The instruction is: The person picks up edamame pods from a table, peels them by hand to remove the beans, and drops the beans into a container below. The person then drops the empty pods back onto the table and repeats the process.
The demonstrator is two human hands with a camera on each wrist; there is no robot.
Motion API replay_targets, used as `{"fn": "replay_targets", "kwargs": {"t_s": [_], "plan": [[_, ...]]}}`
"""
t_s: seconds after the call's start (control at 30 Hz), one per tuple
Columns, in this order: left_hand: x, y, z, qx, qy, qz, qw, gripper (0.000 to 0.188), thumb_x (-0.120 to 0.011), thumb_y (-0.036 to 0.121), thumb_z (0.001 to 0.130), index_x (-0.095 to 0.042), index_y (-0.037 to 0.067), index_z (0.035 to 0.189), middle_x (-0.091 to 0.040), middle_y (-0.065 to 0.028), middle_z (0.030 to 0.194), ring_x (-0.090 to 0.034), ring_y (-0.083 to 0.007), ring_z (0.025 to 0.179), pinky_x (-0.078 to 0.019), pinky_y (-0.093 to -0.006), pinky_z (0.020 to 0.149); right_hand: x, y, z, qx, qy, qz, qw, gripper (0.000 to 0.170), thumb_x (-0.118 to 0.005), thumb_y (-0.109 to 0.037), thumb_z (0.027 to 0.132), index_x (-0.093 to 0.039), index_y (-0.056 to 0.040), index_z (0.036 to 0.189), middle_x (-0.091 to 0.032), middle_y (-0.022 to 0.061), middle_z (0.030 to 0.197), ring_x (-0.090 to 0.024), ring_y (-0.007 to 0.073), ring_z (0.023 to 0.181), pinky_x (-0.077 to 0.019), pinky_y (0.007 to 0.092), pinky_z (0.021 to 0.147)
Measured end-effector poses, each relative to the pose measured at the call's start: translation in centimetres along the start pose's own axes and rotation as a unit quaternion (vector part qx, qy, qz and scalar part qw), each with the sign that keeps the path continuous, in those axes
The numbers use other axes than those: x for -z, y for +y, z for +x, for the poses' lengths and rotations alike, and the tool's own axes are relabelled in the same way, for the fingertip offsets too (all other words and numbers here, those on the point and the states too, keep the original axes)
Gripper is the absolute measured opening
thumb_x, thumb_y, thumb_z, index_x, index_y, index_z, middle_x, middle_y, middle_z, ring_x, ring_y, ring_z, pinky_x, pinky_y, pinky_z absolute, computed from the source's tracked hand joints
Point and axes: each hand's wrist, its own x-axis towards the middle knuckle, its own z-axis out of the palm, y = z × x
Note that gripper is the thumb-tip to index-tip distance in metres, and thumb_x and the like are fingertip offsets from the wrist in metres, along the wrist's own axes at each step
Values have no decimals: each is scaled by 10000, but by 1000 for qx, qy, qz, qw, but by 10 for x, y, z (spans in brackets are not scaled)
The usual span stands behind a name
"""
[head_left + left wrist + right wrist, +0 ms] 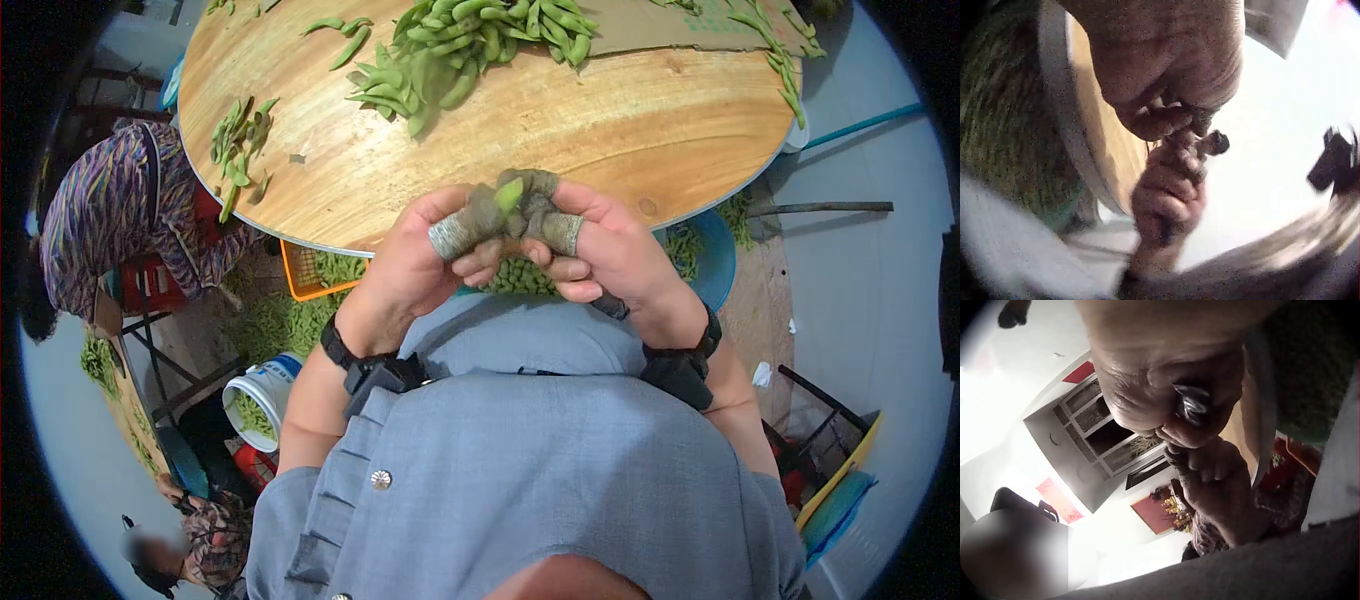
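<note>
Two hands meet at the near edge of the tabletop (600, 130), pinching a green pod (510, 196).
The left hand (425, 245) and right hand (612, 242), with wrapped fingers, curl inward and hold the pod between their fingertips. Beyond them lies a heap of pods (470, 45); to their left, a smaller cluster (235, 150); below left, an orange basket (290, 272).

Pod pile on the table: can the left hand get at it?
Probably yes: bare tabletop lies between the left hand and the pod pile, though that hand grips a green pod.
</note>
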Motion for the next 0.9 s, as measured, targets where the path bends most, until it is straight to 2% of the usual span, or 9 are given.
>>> {"fn": "replay_targets", "kwargs": {"t_s": [0.1,0.17,0.23,0.4,0.57,0.63,0.73,0.8,0.9], "plan": [[8,-3,3,30,-87,-184,979,231,-629,154,893,-604,6,1068,-642,-42,884,-539,-68,659,-440,-221,576,0,-1,2,-19,4,18,1000,336,-431,-71,920,-500,-73,1249,-558,14,821,-415,30,535,-355,169,418],[-2,6,3,-10,40,175,984,236,-665,140,866,-606,12,1056,-644,-29,889,-572,-90,694,-461,-238,604,-4,-3,1,-19,69,-102,992,319,-440,-75,915,-524,-67,1222,-562,9,801,-425,28,518,-363,168,416],[-3,5,4,-79,25,175,981,240,-694,120,833,-613,5,1027,-657,-41,866,-599,-81,740,-476,-253,620,-8,-5,-3,-12,69,-143,987,328,-445,-66,911,-527,-71,1228,-565,2,795,-421,22,514,-348,165,416],[-14,14,1,-279,73,672,682,267,-671,102,791,-582,-7,1019,-613,-169,801,-633,-268,703,-490,-339,604,-14,-7,-7,28,87,-210,973,324,-470,-44,874,-556,-56,1186,-574,-8,778,-445,25,504,-373,177,420],[-16,-10,13,-341,157,637,674,215,-586,154,861,-569,6,1016,-598,-134,731,-580,-286,602,-463,-351,542,-12,15,3,138,121,-227,957,382,-464,4,853,-542,-60,1221,-585,-8,771,-439,19,500,-348,180,416],[-26,-9,13,-39,185,180,965,142,-498,113,900,-567,11,970,-540,-44,665,-521,-166,549,-408,-278,502,-3,19,2,119,111,-191,968,403,-447,1,868,-509,-61,1262,-584,-2,799,-437,14,511,-350,167,429],[-10,-5,9,18,11,-67,998,187,-451,134,944,-570,23,1037,-508,11,692,-457,-84,562,-368,-232,494,11,8,-8,61,77,-123,988,390,-459,-7,879,-506,-50,1264,-586,1,823,-474,29,556,-384,181,465],[-15,-3,6,18,41,98,994,197,-455,136,947,-563,18,1062,-515,9,710,-467,-84,577,-375,-228,508,15,10,-7,22,54,-88,994,355,-487,-13,874,-537,-37,1225,-590,-3,817,-512,49,590,-415,207,489],[-24,0,3,-17,50,335,941,203,-475,106,923,-564,4,1075,-561,-50,784,-521,-140,677,-423,-270,604,21,20,5,298,131,-334,885,362,-530,-27,862,-553,-49,1223,-590,37,825,-546,104,658,-446,219,584]]}}
